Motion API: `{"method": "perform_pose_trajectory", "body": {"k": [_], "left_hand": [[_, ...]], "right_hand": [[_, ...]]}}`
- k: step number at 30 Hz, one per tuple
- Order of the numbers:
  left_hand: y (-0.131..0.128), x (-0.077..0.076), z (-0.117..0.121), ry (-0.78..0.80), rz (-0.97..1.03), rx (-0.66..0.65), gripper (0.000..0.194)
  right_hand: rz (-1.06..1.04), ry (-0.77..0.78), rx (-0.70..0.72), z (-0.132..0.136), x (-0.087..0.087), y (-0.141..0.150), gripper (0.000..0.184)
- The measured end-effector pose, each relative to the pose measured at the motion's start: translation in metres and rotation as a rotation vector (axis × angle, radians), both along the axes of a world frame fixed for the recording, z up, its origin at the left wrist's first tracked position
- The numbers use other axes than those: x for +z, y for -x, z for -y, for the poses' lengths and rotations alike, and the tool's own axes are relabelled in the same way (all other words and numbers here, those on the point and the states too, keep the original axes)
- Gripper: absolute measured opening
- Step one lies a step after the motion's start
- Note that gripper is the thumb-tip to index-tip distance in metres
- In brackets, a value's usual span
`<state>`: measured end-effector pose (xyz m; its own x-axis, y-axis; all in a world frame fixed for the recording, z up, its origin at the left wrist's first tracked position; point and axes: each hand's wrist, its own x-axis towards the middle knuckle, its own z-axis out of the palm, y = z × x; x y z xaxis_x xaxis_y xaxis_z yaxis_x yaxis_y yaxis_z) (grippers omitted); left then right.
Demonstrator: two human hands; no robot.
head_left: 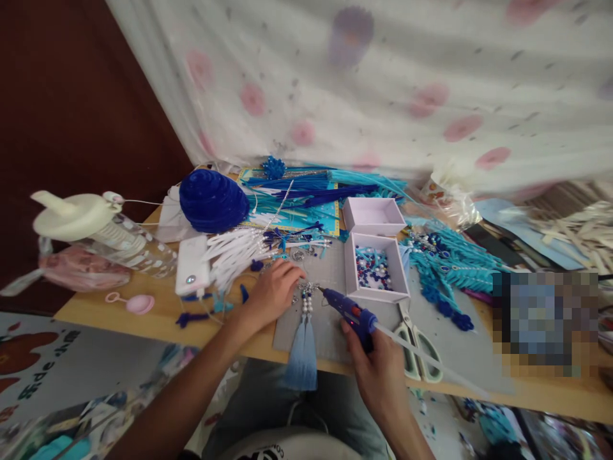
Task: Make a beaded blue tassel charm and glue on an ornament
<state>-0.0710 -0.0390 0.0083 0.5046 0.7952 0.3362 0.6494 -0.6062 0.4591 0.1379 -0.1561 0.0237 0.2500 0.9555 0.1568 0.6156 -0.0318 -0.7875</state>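
My right hand [383, 370] is wrapped round a blue hot glue gun [352, 313], with a long translucent glue stick [431, 361] trailing from its back. The nozzle points left at the silvery, beaded top of a pendant with white beads and two light blue tassels [302, 358], which hang over the table's front edge. Just left of that top is my left hand [272, 291], fingers curled and pressed together; what lies between the fingertips is hidden.
Right of the glue gun are scissors [416, 351] and a white box of beads [402, 281]. White pipe cleaners [234, 255], a power bank [192, 265] and a blue yarn-like bundle [213, 199] lie left. Turquoise strands [474, 255] lie right; a bottle [138, 246] stands far left.
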Motion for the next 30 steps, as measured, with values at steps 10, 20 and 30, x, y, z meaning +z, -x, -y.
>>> {"method": "perform_pose_trajectory", "body": {"k": [10, 20, 30], "left_hand": [[0.002, 0.002, 0.002, 0.077, 0.047, 0.022, 0.018], [0.001, 0.003, -0.021, 0.08, -0.076, -0.126, 0.025], [-0.006, 0.008, -0.047, 0.08, -0.108, -0.269, 0.04]], "right_hand": [[0.014, -0.006, 0.024, -0.003, 0.001, 0.001, 0.033], [0.053, -0.004, 0.059, -0.007, 0.001, 0.004, 0.03], [0.079, 0.008, 0.054, -0.007, -0.003, 0.002, 0.035]]}}
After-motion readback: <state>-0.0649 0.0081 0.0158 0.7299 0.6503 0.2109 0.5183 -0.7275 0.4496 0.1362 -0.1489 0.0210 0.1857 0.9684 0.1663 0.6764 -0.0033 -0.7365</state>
